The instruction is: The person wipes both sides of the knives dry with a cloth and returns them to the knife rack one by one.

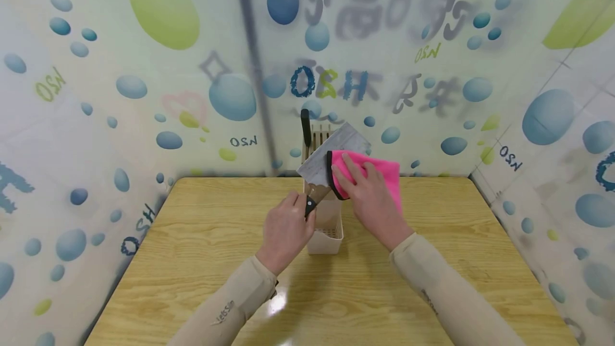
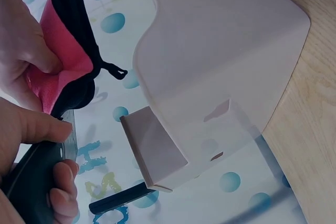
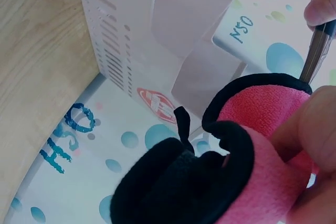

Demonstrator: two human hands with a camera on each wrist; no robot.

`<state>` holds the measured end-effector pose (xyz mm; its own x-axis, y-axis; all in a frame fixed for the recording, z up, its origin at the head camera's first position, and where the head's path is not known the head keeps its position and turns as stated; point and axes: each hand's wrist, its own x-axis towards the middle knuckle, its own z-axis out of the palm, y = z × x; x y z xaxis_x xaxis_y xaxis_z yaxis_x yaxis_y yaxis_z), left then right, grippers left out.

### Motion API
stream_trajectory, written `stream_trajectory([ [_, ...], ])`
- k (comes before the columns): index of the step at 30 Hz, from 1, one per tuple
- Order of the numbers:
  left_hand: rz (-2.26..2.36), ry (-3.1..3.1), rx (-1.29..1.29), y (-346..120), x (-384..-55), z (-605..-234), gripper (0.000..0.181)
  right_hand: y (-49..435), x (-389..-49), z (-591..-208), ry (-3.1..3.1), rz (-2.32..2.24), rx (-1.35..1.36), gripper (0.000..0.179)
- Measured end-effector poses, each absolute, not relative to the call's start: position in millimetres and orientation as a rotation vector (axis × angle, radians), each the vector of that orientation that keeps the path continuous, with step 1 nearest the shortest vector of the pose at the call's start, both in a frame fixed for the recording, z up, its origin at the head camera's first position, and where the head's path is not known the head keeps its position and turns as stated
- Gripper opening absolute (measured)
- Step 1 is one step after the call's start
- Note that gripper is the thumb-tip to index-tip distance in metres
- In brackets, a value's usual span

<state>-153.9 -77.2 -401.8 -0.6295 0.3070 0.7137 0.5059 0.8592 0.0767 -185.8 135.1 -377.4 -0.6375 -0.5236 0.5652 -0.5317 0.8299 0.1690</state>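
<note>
My left hand [image 1: 287, 228] grips the black handle [image 2: 34, 182] of a cleaver [image 1: 314, 160], whose broad grey blade tilts up to the right. With my right hand [image 1: 375, 202] I pinch a pink cloth [image 1: 390, 175] with black edging over the right part of the blade. The cloth is folded around the blade in the right wrist view, its black loop [image 3: 182, 124] hanging loose. Behind the cleaver stands a pale knife holder [image 1: 325, 245], partly hidden by the blade and hands. A black-handled knife [image 1: 306, 127] sticks up from the holder's back left.
The holder stands on a wood-grain table [image 1: 216, 228] near the back wall [image 1: 408, 68], which has blue and green oval patterns. Side walls with the same pattern border the table on both sides.
</note>
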Motion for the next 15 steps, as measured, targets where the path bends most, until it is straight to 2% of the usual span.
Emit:
stream_trajectory([
  [15, -0.326, -2.289, -0.584, -79.4, -154.0, -401.5, 0.014, 156.1, -205.5, -367.6, -2.397, -0.084, 0.711, 0.061],
])
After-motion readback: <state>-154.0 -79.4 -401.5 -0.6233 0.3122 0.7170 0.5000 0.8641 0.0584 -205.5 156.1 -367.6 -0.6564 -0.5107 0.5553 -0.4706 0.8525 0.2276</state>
